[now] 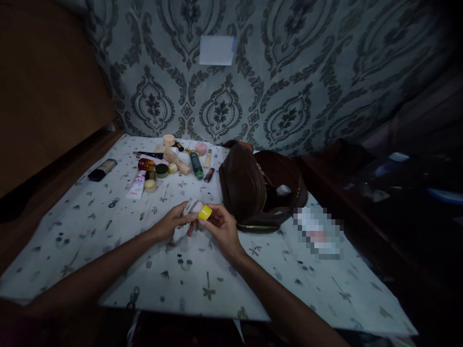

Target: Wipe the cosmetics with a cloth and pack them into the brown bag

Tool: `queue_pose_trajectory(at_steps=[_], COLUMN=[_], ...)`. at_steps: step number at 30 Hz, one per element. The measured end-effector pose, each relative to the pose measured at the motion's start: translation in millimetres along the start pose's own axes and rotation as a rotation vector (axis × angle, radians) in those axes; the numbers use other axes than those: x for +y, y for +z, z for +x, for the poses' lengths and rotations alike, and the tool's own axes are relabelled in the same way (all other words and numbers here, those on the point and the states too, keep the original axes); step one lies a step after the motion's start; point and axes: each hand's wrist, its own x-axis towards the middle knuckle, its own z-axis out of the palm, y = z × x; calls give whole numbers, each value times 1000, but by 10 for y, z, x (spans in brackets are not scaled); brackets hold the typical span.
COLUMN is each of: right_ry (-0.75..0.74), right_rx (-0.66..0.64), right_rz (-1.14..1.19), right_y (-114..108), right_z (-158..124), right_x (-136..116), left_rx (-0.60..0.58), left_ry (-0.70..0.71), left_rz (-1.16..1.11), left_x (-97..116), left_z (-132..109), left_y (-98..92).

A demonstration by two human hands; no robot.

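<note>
Yellow cap (204, 212) in right hand (222, 229)

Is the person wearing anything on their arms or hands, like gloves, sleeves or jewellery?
No gloves: the left hand and right hand are bare. The left forearm and right forearm are bare too, no sleeve in view. No watch, bracelet or ring shows, though dim light could hide one.
</note>
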Motion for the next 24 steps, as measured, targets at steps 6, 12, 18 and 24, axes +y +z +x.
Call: queue_pose_trajectory(at_steps=[6,12,18,24], right_ry=[-238,-12,27,-234], right_rx=[11,-34,-32,78], right_rz=[-372,-105,-66,-403], right_y=[0,-3,5,-34], right_z=[-64,-25,-4,-39], right_x=[-23,25,11,29], left_rx=[-57,-26,2,-25], left_ry=[-41,-9,-12,-40], left_rz=[-126,-112,-94,-129], left_x=[32,-22,-51,-102], left_z=[7,12,36,46], left_y=[11,-19,-40,-46])
